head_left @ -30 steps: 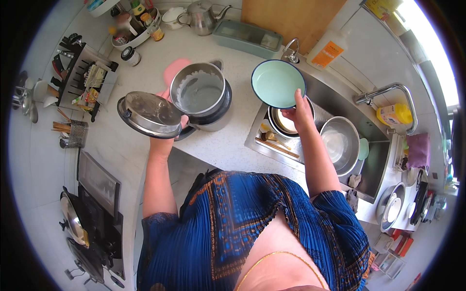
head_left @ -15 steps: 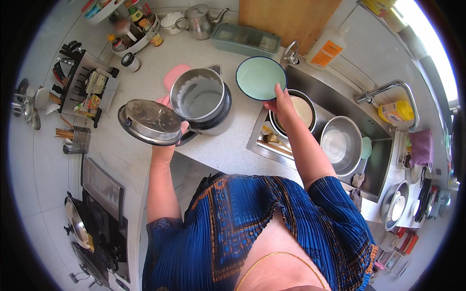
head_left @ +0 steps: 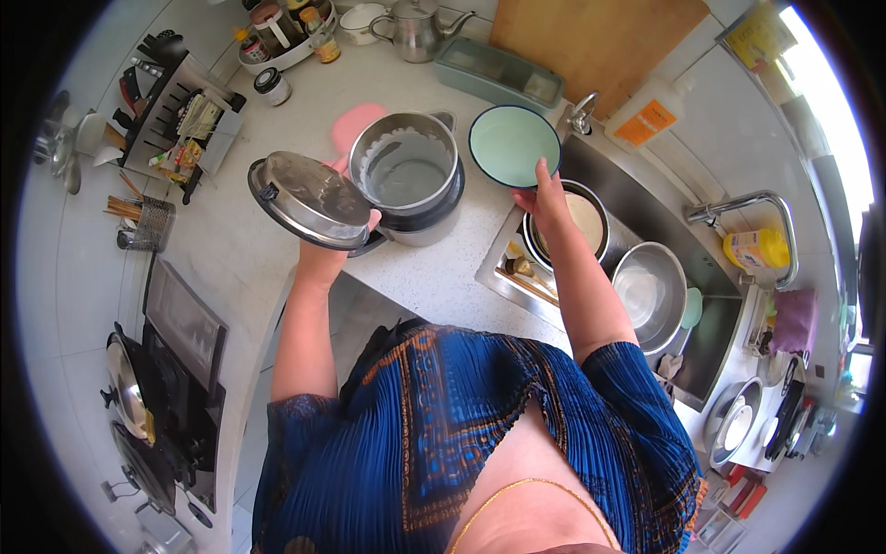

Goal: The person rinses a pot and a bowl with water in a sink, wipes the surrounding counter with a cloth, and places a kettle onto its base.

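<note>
My left hand (head_left: 323, 262) is closed on a metal pot lid (head_left: 312, 201) with a dark rim, its fingers partly hidden beneath it. The lid is tilted just left of an uncovered silver pot (head_left: 404, 164) on the counter, whose inner wall has whitish patches. In my right hand (head_left: 550, 196) is a pale green bowl (head_left: 513, 143) with a dark blue rim, gripped at its near right edge. The bowl is held between the pot and the sink, its inside facing up. Below that hand, a round pan (head_left: 591, 222) with something cream-coloured inside sits at the sink's left end.
The sink (head_left: 715, 323) also holds a metal basin (head_left: 637, 295). A lidded green box (head_left: 498, 72) and a steel kettle (head_left: 414, 32) stand at the back. A pink item (head_left: 355, 127) lies behind the pot. To the left are a knife rack (head_left: 185, 120) and a stove (head_left: 189, 434).
The whole view has shifted and turned slightly. Both hands keep their hold on the lid and the bowl, with little movement relative to the pot.
</note>
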The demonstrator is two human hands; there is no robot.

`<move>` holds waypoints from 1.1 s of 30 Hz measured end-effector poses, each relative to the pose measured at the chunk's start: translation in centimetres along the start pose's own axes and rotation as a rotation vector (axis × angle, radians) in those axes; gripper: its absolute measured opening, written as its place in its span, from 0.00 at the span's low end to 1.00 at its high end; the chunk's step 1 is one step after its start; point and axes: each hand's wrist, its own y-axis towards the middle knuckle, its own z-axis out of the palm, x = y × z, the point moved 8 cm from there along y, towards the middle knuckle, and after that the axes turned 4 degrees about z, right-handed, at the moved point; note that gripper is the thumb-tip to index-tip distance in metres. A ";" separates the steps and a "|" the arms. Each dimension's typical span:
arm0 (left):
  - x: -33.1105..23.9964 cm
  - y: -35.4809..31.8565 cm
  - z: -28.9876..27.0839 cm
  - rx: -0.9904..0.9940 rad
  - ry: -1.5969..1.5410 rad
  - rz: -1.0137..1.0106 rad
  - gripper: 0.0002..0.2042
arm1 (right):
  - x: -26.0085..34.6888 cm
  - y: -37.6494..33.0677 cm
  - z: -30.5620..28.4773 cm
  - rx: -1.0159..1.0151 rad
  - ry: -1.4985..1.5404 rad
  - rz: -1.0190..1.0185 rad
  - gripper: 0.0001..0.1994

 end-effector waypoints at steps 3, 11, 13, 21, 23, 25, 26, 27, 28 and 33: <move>0.0 0.0 0.0 0.003 -0.026 -0.022 0.38 | -0.2 0.0 -0.1 0.005 -0.001 0.008 0.25; -0.2 -0.1 0.2 0.003 0.014 -0.139 0.38 | -0.6 -1.2 -1.6 -0.045 0.002 0.022 0.33; -0.8 -0.3 0.3 -0.016 0.007 -0.143 0.38 | -1.0 -1.5 -1.8 -0.045 0.018 0.019 0.35; -1.2 0.0 1.1 -0.037 -0.114 -0.153 0.35 | -2.0 -2.6 -3.8 -0.091 0.116 -0.008 0.33; -1.4 0.0 1.3 -0.048 -0.076 -0.137 0.34 | -2.3 -2.8 -4.0 -0.105 0.131 -0.011 0.32; -1.6 -0.1 1.4 -0.057 -0.042 -0.139 0.33 | -2.2 -2.8 -4.0 -0.104 0.134 -0.017 0.32; -1.3 -0.3 1.4 -0.073 -0.034 -0.187 0.32 | -2.1 -3.0 -3.9 -0.112 0.122 -0.018 0.31; -1.4 -0.4 1.6 -0.069 -0.013 -0.185 0.33 | -2.1 -3.1 -3.8 -0.116 0.118 -0.021 0.31; -1.5 -0.6 1.8 -0.066 0.005 -0.180 0.33 | -2.0 -3.0 -3.8 -0.119 0.112 -0.027 0.31; -1.8 -1.1 2.6 -0.100 0.012 -0.136 0.34 | -1.9 -3.0 -3.4 -0.118 0.097 -0.038 0.29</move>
